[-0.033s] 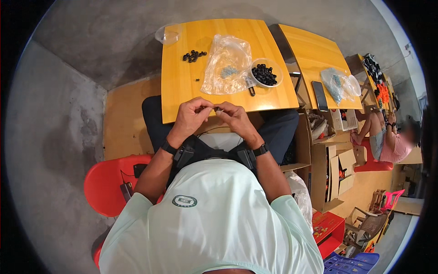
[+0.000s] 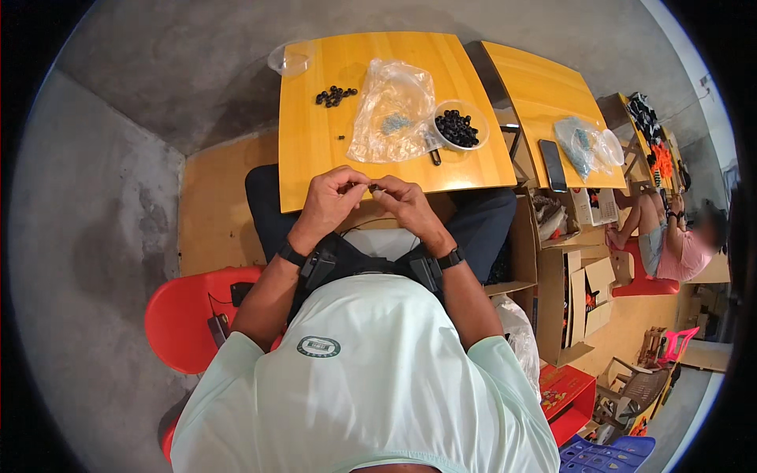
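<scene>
Close together at the table's near edge, my left hand (image 2: 333,202) and my right hand (image 2: 407,208) meet fingertip to fingertip. A small black piece (image 2: 374,188) shows at my right fingertips; most of it is hidden. My left thumb and forefinger are pinched beside it, and whatever they hold is too small to make out. Beyond my hands, a clear plastic bag (image 2: 371,142) lies flat with small pale blue-grey bits (image 2: 395,124) on it. To its right stands a round tub (image 2: 482,126) of small black parts (image 2: 456,129). Several more black parts (image 2: 337,97) lie loose to its left.
An empty clear tub (image 2: 292,60) sits at the yellow table's (image 2: 315,162) far left corner. On a second table (image 2: 527,79) are a phone (image 2: 553,165) and a plastic bag (image 2: 579,150). Cardboard boxes (image 2: 579,303) stand at right, where another person (image 2: 672,244) sits. A red chair (image 2: 185,323) is at left.
</scene>
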{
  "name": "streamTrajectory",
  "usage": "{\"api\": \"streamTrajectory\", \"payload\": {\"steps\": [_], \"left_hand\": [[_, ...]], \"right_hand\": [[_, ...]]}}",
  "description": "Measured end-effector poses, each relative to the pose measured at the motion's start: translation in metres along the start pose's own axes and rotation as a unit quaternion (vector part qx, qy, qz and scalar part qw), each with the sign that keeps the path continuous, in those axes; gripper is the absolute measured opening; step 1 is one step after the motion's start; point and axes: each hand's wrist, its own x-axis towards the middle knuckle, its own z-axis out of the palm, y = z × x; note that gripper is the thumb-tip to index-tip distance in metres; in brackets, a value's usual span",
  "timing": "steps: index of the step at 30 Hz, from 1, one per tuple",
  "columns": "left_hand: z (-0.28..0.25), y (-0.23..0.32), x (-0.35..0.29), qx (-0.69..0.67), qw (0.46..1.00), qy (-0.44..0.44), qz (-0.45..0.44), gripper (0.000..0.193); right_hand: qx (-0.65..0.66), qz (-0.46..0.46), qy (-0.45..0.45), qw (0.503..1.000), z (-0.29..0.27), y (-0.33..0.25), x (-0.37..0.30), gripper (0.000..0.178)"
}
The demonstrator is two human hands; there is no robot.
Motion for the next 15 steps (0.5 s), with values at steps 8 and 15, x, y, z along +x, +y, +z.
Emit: {"api": "streamTrajectory", "payload": {"steps": [8, 15], "left_hand": [[-0.001, 0.002, 0.006, 0.182, 0.975, -0.04, 0.124, 0.011], [0.014, -0.005, 0.006, 0.071, 0.995, -0.033, 0.055, 0.015]], "right_hand": [[0.016, 0.023, -0.023, 0.999, 0.001, -0.005, -0.002, 0.018], [0.242, 0.062, 0.046, 0.967, -0.001, 0.009, -0.001, 0.02]]}}
